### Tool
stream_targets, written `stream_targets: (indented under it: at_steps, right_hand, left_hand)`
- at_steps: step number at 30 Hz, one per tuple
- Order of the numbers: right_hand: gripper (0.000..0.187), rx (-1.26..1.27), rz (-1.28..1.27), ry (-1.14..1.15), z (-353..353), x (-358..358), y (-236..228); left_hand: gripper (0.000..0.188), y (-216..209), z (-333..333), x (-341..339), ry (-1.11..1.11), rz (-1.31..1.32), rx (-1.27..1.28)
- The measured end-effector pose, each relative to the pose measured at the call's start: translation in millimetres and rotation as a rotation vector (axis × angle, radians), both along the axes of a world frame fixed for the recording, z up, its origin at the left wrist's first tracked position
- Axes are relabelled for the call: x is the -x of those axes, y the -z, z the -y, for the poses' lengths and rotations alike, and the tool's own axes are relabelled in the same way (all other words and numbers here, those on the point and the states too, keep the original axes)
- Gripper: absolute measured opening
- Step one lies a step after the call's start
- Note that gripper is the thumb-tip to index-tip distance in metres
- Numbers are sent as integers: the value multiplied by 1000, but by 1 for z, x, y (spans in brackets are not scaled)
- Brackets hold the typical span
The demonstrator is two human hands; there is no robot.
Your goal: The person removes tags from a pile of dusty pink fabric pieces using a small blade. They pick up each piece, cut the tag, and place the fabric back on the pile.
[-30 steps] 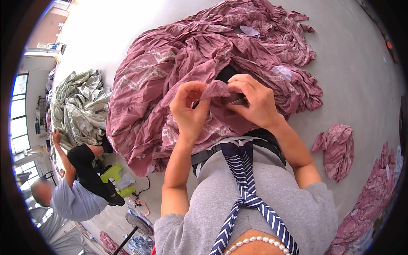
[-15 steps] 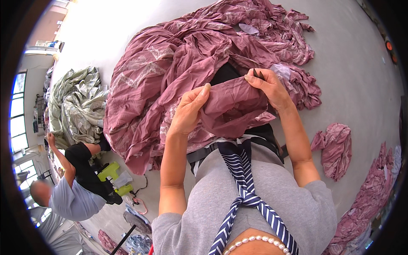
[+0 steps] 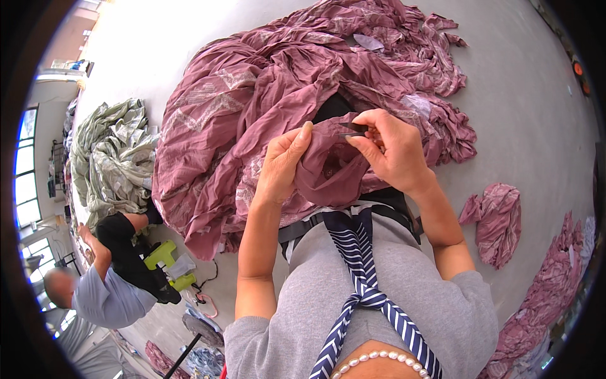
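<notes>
Before my waist, my left hand (image 3: 284, 161) pinches the edge of a mauve-pink cloth (image 3: 319, 174) between thumb and fingers. My right hand (image 3: 394, 151) is closed around small dark thread snips (image 3: 355, 129). Their thin blades point left against the cloth's upper edge, near my left thumb. Whether the blades have a thread between them is too small to tell. The held cloth sags in a loose fold between my hands. Beyond it, a large heap of the same mauve fabric (image 3: 233, 120) with pale zigzag patterns spreads over my lap and the floor.
At left a co-worker (image 3: 117, 287) in a grey-blue top sits by a pale green fabric heap (image 3: 113, 158). A lime-green stool (image 3: 167, 259) stands near that person. More mauve bundles lie at right, one small (image 3: 499, 224), one long (image 3: 546, 297), on the grey floor (image 3: 530, 126).
My right hand has moved left from the cloth's right corner toward my left hand, and the snips have swung round so the blades reach the cloth. The co-worker's arm has shifted slightly.
</notes>
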State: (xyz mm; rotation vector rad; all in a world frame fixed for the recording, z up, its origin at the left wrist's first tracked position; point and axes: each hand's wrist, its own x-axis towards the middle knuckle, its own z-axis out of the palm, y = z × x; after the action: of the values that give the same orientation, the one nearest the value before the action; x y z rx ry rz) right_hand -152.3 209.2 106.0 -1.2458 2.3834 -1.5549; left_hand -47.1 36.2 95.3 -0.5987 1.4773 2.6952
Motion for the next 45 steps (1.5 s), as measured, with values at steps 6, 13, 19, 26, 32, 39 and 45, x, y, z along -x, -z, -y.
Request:
stream_targets:
  at_steps: [6,13,19,26,32,39,45]
  right_hand:
    - [23,-10,-218,-17,13,-1,3]
    - [21,38,13,107,1,5,-1]
    - [21,26,72,4,1,-4,14]
    - [20,85,66,-6,10,-3,14]
    - [20,95,27,-9,12,-1,15]
    - [19,75,-21,5,14,-3,15]
    - [15,245,238,133,4,10,16]
  left_hand:
    - [35,6,0,-2,51,-60,49]
    - [34,5,2,-4,18,-49,-68]
    - [33,12,6,-6,-3,-67,-162]
    - [32,13,5,-6,24,-81,-177]
    - [32,10,3,-5,17,-64,-152]
    - [33,10,3,-6,45,-99,-133]
    - [31,13,3,-7,8,-31,-114]
